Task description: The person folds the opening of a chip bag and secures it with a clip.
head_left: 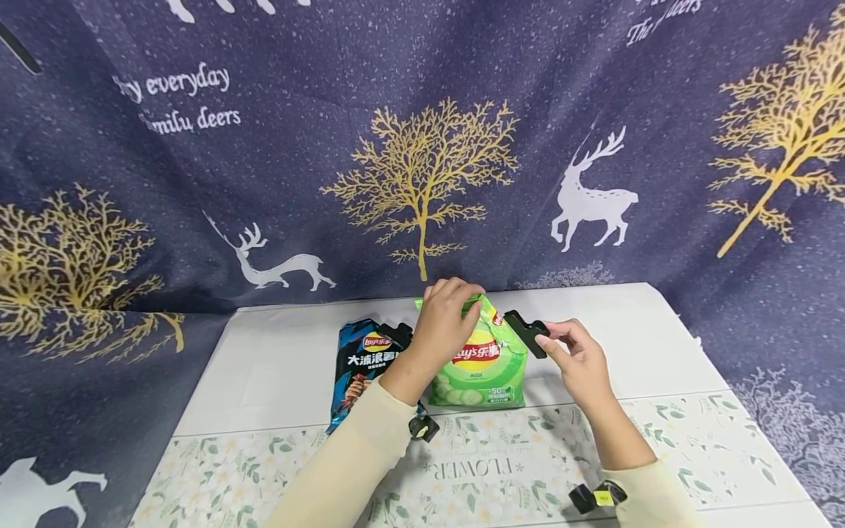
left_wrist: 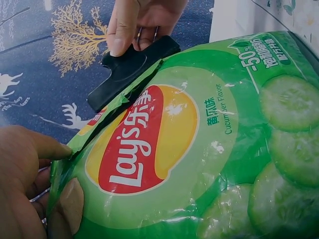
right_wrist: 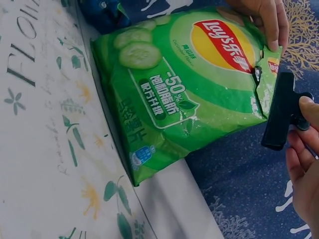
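A green bag of Lay's cucumber chips (head_left: 475, 378) stands on the table, its top edge folded over toward the front. My left hand (head_left: 439, 326) pinches that folded top near its left end, fingers behind and thumb in front, as the left wrist view shows. At the bag's upper right, my right hand (head_left: 582, 363) holds a black bag clip (head_left: 526, 334) between thumb and fingers. In the right wrist view the clip (right_wrist: 279, 112) is right at the end of the fold; whether its jaws have the foil between them I cannot tell.
Left of the green bag lies a blue-black bag of Lay's chips (head_left: 359, 363), with another black clip (head_left: 394, 335) at its top. My left forearm covers part of it. Behind the white and floral table (head_left: 277, 367) hangs a dark blue cloth (head_left: 277, 169) with deer and trees.
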### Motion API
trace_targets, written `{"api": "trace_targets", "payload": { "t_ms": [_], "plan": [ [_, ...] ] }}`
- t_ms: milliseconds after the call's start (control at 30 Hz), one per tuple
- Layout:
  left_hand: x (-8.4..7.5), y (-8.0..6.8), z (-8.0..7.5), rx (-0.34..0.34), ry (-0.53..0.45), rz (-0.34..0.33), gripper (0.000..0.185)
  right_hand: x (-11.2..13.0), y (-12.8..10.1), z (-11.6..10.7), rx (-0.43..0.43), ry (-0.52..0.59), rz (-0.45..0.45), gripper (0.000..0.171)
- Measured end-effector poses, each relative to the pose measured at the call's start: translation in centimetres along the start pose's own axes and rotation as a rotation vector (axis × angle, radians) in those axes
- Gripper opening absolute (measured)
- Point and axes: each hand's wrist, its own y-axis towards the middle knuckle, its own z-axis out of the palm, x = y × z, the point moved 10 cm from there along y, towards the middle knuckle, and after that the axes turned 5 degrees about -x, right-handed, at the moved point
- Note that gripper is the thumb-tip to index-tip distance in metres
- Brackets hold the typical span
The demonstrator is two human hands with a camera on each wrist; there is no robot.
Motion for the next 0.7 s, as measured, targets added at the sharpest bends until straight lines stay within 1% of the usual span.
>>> {"api": "trace_targets", "payload": {
  "t_ms": [267, 400, 700],
  "plan": [
    [0.0, 0.0, 0.0, -0.007, 0.001, 0.005, 0.023, 0.2, 0.5, 0.4, 0.029, -0.008, -0.007, 0.017],
    [0.0, 0.0, 0.0, -0.011, -0.007, 0.010, 0.023, 0.5, 0.7, 0.7, 0.034, 0.008, -0.007, 0.017],
    [0.0, -0.1, -0.1, -0.015, -0.033, -0.001, 0.022, 0.8, 1.1, 1.0, 0.067, 0.015, -0.013, 0.017]
  ]
}}
